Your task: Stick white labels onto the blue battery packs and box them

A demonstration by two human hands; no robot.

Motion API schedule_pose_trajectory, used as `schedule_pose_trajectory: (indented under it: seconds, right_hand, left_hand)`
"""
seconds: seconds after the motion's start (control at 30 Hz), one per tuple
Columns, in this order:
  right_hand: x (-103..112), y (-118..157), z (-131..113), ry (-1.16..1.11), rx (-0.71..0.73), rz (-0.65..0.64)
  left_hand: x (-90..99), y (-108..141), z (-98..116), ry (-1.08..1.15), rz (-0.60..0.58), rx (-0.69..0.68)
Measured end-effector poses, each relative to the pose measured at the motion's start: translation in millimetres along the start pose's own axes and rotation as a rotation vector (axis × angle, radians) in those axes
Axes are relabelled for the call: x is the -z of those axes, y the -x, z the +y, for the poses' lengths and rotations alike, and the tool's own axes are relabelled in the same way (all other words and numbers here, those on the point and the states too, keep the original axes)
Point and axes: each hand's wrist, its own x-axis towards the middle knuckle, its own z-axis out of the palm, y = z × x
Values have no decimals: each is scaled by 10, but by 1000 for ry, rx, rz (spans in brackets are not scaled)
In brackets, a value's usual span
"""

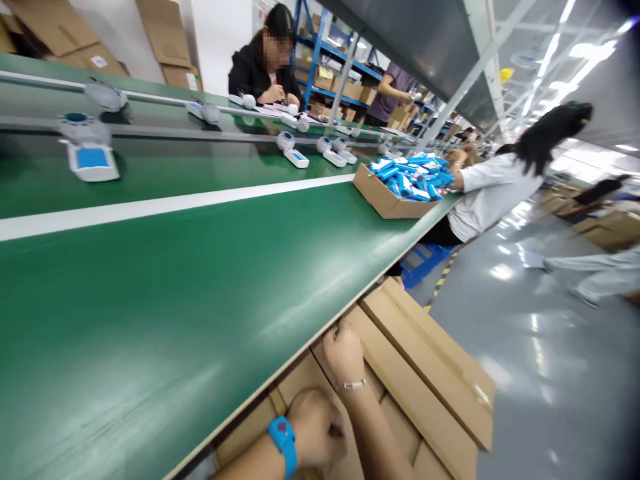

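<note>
Well, both hands are over the big cardboard boxes (430, 360), which sit right beside the green table (200, 300). The left hand (317, 427), with a blue band (283, 440) on its wrist, is curled up, and I can't tell if it grips anything. The right hand (345, 350), with a silver bracelet (355, 385), is bent close to the table's edge. Its fingers are partly hidden, so I can't tell its grip either. Farther up, a brown tray (390, 200) full of blue packs (413, 175) sits on the table.
</note>
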Motion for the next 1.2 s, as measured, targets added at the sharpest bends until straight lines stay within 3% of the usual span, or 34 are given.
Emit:
schedule_pose_trajectory:
  seconds: [0.07,0.13,0.3,0.37,0.43,0.6,0.8,0.93,1.2]
  right_hand:
    - [191,359,352,-11,-52,0]
    - [372,859,879,28,-157,19]
    - [644,2184,2301,195,-613,-38]
    - [648,2496,2665,223,-679,-95]
    - [601,2623,2869,251,-680,-119]
    - [471,2487,2990,325,-688,-117]
    - [526,2421,2985,368,-663,-102]
    - [540,2416,2835,372,-664,-119]
    - [554,2306,2538,301,-827,-138]
  left_hand:
    - [25,-54,59,-31,4,35]
    - [30,-130,114,-61,12,74]
    - [-5,-308,215,-133,48,164]
    - [-13,-333,247,-140,40,179]
    - [-12,-334,274,-135,26,184]
    - [-11,-321,296,-123,-2,173]
    - [-34,-342,244,-92,-17,178]
    - [-40,-334,238,-88,-4,182]
    - [-30,-310,246,-110,13,173]
